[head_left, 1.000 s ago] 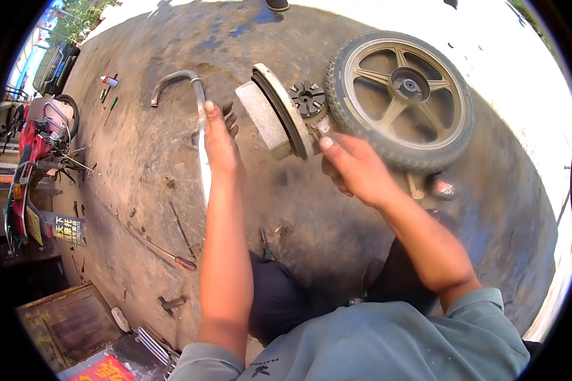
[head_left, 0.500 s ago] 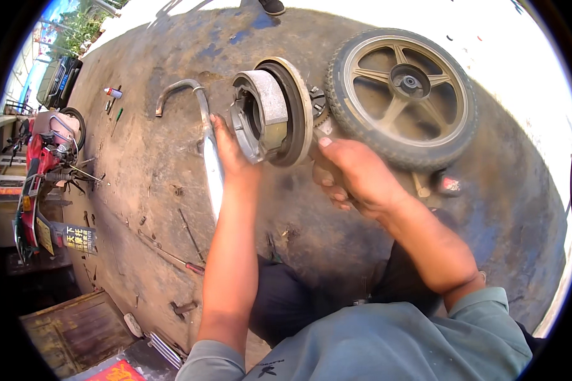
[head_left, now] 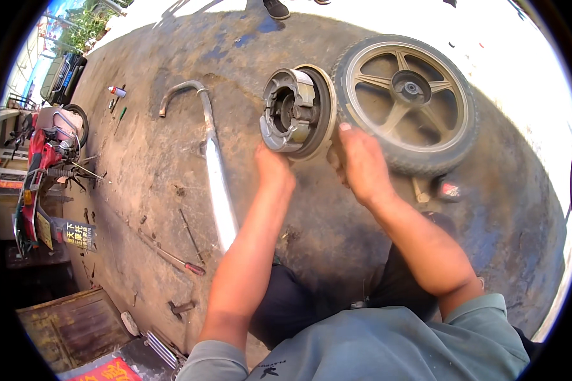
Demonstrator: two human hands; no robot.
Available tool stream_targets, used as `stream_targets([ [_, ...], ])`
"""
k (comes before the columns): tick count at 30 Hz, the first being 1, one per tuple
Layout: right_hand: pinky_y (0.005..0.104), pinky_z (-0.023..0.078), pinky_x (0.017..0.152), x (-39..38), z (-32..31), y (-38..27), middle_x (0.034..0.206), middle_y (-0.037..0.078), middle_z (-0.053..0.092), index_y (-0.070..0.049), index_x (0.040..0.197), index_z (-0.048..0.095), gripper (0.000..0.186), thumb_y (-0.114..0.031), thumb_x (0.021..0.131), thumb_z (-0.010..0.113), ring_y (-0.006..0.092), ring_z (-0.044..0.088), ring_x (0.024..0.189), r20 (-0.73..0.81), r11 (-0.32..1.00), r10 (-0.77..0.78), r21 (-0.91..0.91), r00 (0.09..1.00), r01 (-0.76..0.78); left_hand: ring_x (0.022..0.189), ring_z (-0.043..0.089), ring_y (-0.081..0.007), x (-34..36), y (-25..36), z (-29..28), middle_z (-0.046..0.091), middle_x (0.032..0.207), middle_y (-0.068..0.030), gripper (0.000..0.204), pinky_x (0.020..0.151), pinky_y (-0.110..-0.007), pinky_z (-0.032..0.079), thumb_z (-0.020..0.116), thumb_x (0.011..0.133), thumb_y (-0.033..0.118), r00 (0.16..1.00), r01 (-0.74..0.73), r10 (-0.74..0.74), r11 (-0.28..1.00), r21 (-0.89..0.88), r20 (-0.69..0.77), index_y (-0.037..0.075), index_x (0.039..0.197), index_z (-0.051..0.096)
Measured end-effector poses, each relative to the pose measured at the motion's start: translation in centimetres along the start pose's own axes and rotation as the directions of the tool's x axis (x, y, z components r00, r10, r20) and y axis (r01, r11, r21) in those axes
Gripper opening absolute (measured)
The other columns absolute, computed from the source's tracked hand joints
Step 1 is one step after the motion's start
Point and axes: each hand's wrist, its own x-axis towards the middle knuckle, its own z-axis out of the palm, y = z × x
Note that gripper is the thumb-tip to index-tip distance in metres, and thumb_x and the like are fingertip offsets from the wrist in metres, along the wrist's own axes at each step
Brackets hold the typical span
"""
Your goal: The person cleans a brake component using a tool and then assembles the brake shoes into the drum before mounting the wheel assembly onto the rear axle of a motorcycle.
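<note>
A round metal brake plate with its brake shoes [head_left: 295,111] is held up above the dirty ground, its shoe side turned toward me. My left hand [head_left: 272,166] grips its lower left edge. My right hand [head_left: 361,164] holds its lower right rim, fingers curled behind it. Just to the right, a motorcycle wheel [head_left: 405,101] with a black tyre and spoked alloy rim lies flat on the ground, almost touching the plate.
A chrome exhaust pipe [head_left: 213,159] lies left of my left arm. A screwdriver with a red handle [head_left: 178,260], small tools and a spray can [head_left: 116,91] are scattered on the oily ground. A red motorcycle [head_left: 41,165] stands at far left. Someone's shoe [head_left: 276,8] is at the top.
The brake plate has been lifted and turned so its shoes face me. My left hand left the exhaust pipe and took hold of the plate; both hands have risen with it.
</note>
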Motion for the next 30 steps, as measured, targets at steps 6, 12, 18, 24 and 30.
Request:
stream_targets([
  [6,0.0294,0.040,0.044,0.1,-0.3,-0.5,0.065,0.006,0.056,-0.003,0.078,0.058,0.061,-0.054,0.105,0.038,0.0149,0.050,0.047,0.081,1.000,0.005,-0.016,0.997,-0.003,0.087,0.065,-0.0151,-0.1,0.2,-0.7,0.072,0.106,-0.0059,0.026,0.067,-0.031,0.049,0.051,0.103,0.020,1.000,-0.019,0.019,1.000,0.009,0.020,0.006,0.111,0.071],
  [12,0.0270,0.040,0.040,1.3,-3.7,-2.4,0.068,0.006,0.062,-0.003,0.105,0.071,0.050,-0.043,0.110,0.042,0.0133,0.053,0.046,0.522,0.934,0.307,-0.004,0.796,-0.358,0.096,0.068,-0.0151,2.9,2.7,-4.1,0.074,0.110,-0.0060,0.029,0.085,-0.033,0.054,0.057,0.102,0.020,0.944,-0.256,0.254,0.966,-0.021,0.211,0.000,0.117,0.071],
  [18,0.0358,0.060,0.055,0.7,-1.7,1.4,0.091,0.018,0.072,-0.002,0.121,0.061,0.085,-0.075,0.103,0.020,0.0249,0.071,0.065,0.734,0.872,0.201,0.167,0.648,-0.460,0.088,0.070,-0.0185,1.8,4.6,-4.6,0.073,0.102,-0.0085,0.036,0.078,-0.034,0.059,0.053,0.109,0.032,0.914,-0.274,0.282,0.959,-0.068,0.293,0.000,0.113,0.069],
  [24,0.0287,0.045,0.048,0.3,-2.7,5.1,0.086,0.010,0.065,-0.008,0.120,0.061,0.054,-0.056,0.108,0.038,0.0172,0.061,0.061,0.861,0.803,0.077,0.246,0.503,-0.543,0.078,0.067,-0.0164,0.3,6.6,-3.1,0.072,0.089,-0.0079,0.056,0.072,-0.029,0.055,0.052,0.108,0.051,0.856,-0.457,0.360,0.863,0.216,0.371,-0.002,0.103,0.070],
  [30,0.0240,0.038,0.051,0.9,-5.5,3.7,0.086,0.000,0.059,-0.009,0.140,0.056,0.052,-0.047,0.105,0.059,0.0087,0.048,0.062,0.612,0.901,0.100,0.280,0.784,-0.333,0.101,0.067,-0.0221,-0.4,6.1,0.2,0.070,0.115,-0.0156,0.060,0.093,-0.035,0.052,0.047,0.110,0.049,0.845,-0.504,0.435,0.842,0.192,0.311,-0.006,0.126,0.063],
])
